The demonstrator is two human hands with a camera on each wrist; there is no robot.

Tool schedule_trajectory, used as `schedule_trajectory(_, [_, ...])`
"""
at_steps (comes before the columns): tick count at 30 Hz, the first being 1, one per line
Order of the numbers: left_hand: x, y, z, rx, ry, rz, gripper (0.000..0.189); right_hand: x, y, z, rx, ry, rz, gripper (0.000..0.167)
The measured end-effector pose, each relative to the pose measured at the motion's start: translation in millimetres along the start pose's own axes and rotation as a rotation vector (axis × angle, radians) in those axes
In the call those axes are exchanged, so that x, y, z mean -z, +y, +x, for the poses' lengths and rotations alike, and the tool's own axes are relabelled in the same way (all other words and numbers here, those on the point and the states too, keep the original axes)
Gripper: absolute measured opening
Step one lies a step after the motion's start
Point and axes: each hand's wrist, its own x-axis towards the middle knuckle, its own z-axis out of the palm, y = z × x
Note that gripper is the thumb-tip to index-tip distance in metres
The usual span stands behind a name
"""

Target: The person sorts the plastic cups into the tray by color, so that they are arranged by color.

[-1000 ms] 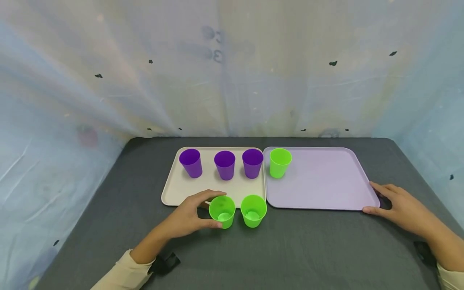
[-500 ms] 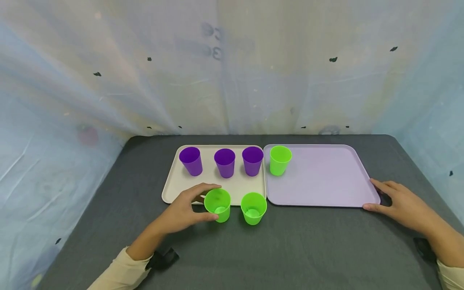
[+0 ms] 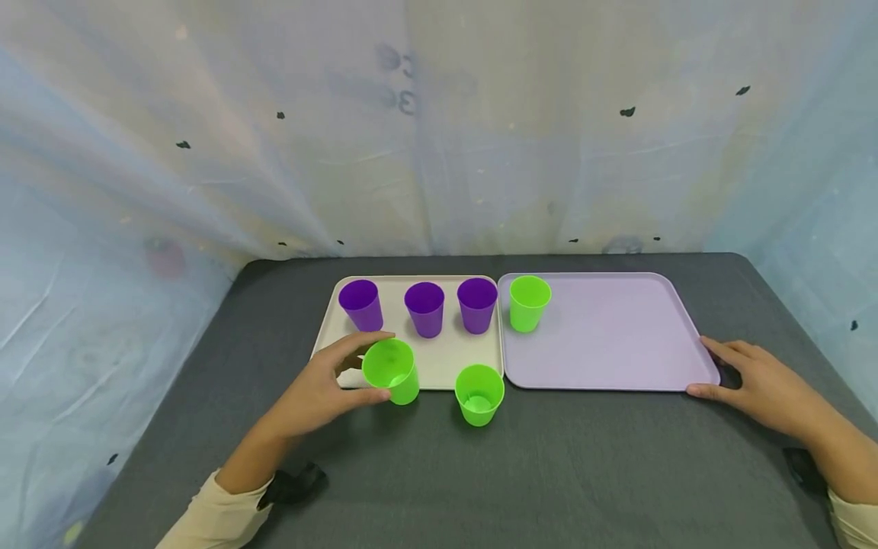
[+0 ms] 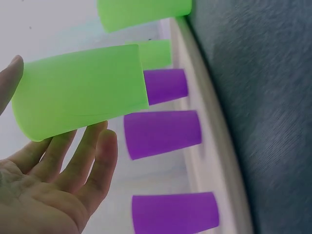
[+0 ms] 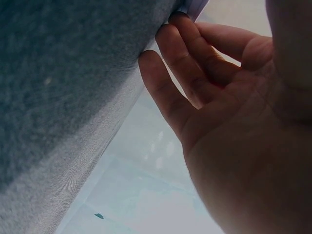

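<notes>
Left hand (image 3: 318, 390) gripping between thumb (image 4: 9, 80) and 4 fingers (image 4: 101, 165), right hand (image 3: 763, 390) with thumb spread apart, forearms (image 3: 248, 454) angled inward

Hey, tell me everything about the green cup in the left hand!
The green cup is plain, bright and looks like plastic, with no handle visible. Its round mouth is open, and its sides narrow toward the base. The left hand pinches it mid-air, mouth up, between thumb and fingers, near the cream tray.

Grey table (image 3: 549, 473)
We record a cream tray (image 3: 446, 362) beside a lilac tray (image 3: 610, 335), one upright green cup (image 3: 479, 400) in front.
</notes>
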Motion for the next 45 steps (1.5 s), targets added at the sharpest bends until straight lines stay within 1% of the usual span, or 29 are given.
schedule_trajectory(3, [6.2,4.5,-1.1,-0.012,0.024,0.014,0.068,1.1,-0.2,-0.3,0.007,0.007,0.007,0.100])
schedule_trajectory(6, [8.6,7.3,-1.4,-0.025,0.041,0.018,0.067,1.6,0.3,-1.2,0.013,0.014,0.004,0.100])
schedule_trajectory(11, [1.9,5.6,2.4,-0.022,0.023,0.001,0.066,-0.1,2.1,-2.6,0.016,0.017,-0.011,0.099])
schedule_trajectory(15, [-5.3,8.0,13.3,-0.034,0.006,-0.003,0.065,-3.9,2.1,-2.2,0.027,0.031,0.015,0.097])
schedule_trajectory(18, [-10.9,15.6,24.0,-0.035,-0.005,-0.006,0.066,-6.2,2.6,-4.4,0.035,0.034,0.044,0.097])
schedule_trajectory(21, [-16.4,23.6,33.9,-0.021,-0.022,-0.009,0.067,-6.7,2.8,-6.3,0.035,0.028,0.063,0.096])
schedule_trajectory(26, [-28.0,32.1,48.0,-0.010,-0.012,-0.020,0.068,-3.7,3.6,-7.1,0.052,0.021,0.072,0.093])
schedule_trajectory(30, [-38.1,35.3,58.2,-0.007,-0.004,-0.016,0.068,-0.5,3.3,-6.9,0.051,0.026,0.059,0.093])
schedule_trajectory(32, [-41.8,36.1,62.6,0.008,-0.004,-0.007,0.069,0.2,2.2,-5.9,0.052,0.023,0.057,0.093])
schedule_trajectory(37, [-47.3,39.6,73.9,0.030,-0.017,0.005,0.070,1.3,0.1,-4.5,0.045,0.009,0.056,0.095])
schedule_trajectory(43, [-51.1,42.5,86.3,0.019,-0.042,0.000,0.070,1.2,0.7,-5.4,0.037,0.008,0.048,0.095])
schedule_trajectory(45, [-53.2,43.2,90.6,0.005,-0.052,-0.002,0.071,1.1,1.0,-5.9,0.037,0.009,0.047,0.095])
